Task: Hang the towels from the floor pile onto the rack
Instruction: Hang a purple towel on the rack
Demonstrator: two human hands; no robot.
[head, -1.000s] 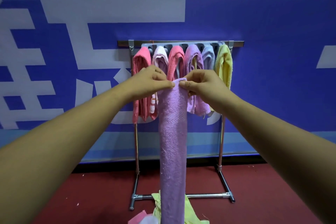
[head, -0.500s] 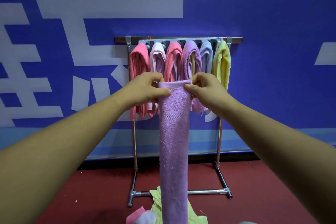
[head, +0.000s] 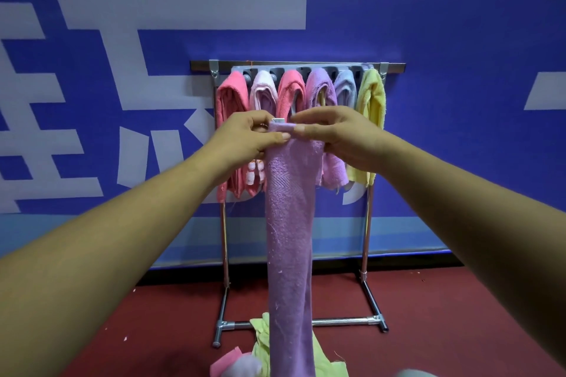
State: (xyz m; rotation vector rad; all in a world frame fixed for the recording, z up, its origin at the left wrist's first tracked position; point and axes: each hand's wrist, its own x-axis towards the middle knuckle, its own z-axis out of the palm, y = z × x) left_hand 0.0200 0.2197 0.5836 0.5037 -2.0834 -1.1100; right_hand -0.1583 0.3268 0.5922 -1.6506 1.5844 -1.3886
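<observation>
Pinching towel (head: pixel 289 223), left hand (head: pixel 245 139), right hand (head: pixel 340 138) (arms outstretched)

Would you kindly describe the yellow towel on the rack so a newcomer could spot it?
Against the blue wall stands a metal rack with six towels hanging in a row. The yellow towel hangs at the right end, beside a pale bluish towel; it is the only yellow one on the rack.
</observation>
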